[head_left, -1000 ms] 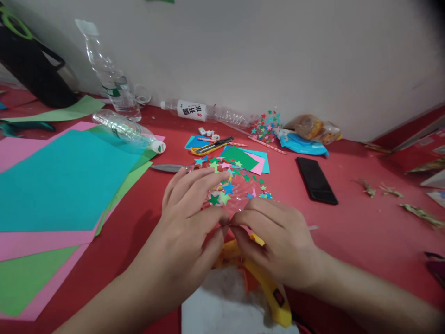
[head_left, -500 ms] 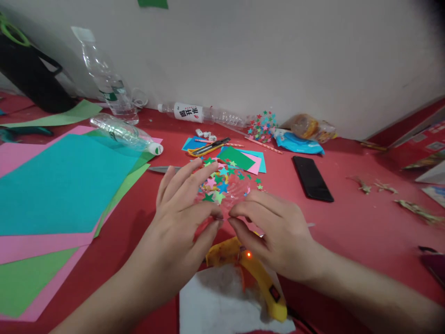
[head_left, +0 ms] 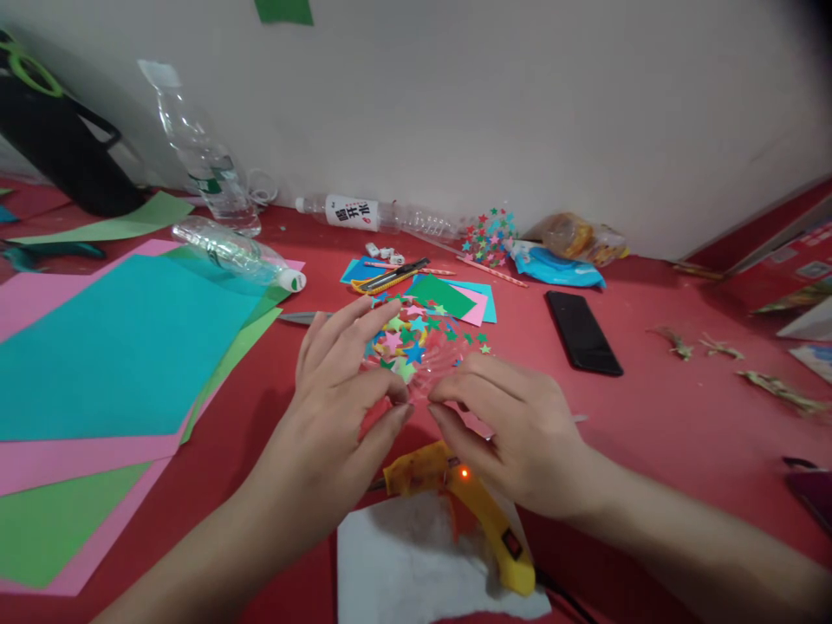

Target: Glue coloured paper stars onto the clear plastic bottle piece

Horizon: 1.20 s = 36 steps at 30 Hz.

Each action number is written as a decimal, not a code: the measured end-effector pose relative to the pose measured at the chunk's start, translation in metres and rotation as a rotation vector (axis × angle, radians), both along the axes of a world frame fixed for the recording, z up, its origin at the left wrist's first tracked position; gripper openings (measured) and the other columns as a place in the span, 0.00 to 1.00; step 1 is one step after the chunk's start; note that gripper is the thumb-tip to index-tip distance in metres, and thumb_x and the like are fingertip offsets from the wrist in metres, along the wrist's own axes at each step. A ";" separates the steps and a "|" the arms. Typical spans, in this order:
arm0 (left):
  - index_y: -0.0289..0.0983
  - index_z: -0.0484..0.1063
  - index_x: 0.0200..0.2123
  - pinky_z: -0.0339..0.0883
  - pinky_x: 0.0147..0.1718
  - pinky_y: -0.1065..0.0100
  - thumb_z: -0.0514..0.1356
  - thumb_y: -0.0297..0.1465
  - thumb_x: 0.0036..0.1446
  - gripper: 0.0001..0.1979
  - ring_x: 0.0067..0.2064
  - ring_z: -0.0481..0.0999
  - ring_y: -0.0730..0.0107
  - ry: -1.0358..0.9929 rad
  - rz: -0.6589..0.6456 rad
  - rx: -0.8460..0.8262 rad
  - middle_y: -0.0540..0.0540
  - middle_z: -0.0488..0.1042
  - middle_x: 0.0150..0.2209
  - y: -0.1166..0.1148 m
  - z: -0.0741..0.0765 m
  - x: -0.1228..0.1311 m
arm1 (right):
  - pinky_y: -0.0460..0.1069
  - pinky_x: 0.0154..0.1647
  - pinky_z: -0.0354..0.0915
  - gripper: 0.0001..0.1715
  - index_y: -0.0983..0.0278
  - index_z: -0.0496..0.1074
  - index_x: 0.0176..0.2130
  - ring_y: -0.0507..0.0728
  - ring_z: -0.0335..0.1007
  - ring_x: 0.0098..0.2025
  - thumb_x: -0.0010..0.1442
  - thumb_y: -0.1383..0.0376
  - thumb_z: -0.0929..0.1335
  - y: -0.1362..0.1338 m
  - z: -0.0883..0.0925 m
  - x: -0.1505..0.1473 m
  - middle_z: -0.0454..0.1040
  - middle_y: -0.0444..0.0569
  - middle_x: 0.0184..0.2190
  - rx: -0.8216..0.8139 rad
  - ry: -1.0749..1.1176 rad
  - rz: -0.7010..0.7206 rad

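Observation:
My left hand point(head_left: 341, 381) pinches thumb against forefinger, its other fingers raised over a cluster of coloured paper stars point(head_left: 414, 353). Facing it across a small gap, my right hand point(head_left: 523, 425) has thumb and forefinger pressed together too. What either pinch holds, if anything, is too small to make out. Clear plastic point(head_left: 432, 371) with shiny ridges shows among the stars, just beyond the fingertips; its full shape is partly hidden. Below the hands a yellow glue gun point(head_left: 487, 511) with a lit orange light lies on a stained white sheet point(head_left: 383, 559).
Large coloured paper sheets point(head_left: 130, 347) cover the left side, with a clear bottle point(head_left: 227, 251) lying on them. Behind the stars lie a yellow utility knife point(head_left: 390, 276) and paper pieces point(head_left: 445, 295). A black phone point(head_left: 583, 332) lies to the right. Scissor blades point(head_left: 297, 318) show beside my left hand.
My left fingertips have drawn slightly left and down, widening the gap between the two pinches a little. The right hand stays nearly in place. The view has shifted slightly.

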<state>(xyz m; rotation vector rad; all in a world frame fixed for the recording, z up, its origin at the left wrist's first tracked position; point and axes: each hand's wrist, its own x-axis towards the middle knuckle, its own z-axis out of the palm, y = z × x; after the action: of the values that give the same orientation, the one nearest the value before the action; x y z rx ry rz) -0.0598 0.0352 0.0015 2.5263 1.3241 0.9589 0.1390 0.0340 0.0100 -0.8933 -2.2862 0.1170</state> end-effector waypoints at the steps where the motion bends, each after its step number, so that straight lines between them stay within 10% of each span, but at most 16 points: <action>1: 0.40 0.73 0.31 0.45 0.66 0.39 0.54 0.29 0.61 0.09 0.70 0.48 0.51 0.003 0.001 0.007 0.48 0.57 0.66 0.000 0.000 0.000 | 0.46 0.29 0.57 0.09 0.67 0.72 0.34 0.50 0.61 0.28 0.65 0.69 0.64 0.000 0.000 0.000 0.69 0.45 0.27 -0.004 -0.003 0.000; 36: 0.41 0.76 0.30 0.49 0.64 0.39 0.56 0.22 0.55 0.10 0.66 0.59 0.51 0.067 -0.007 0.103 0.45 0.67 0.61 -0.005 -0.002 0.005 | 0.50 0.26 0.53 0.12 0.68 0.74 0.33 0.54 0.59 0.28 0.64 0.69 0.63 0.002 -0.006 0.000 0.69 0.46 0.28 0.118 -0.145 0.007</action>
<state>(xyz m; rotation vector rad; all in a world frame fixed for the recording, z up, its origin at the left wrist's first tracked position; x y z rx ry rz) -0.0552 0.0300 -0.0004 2.6602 1.3158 0.9731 0.1388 0.0359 0.0043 -0.8578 -2.4021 -0.0814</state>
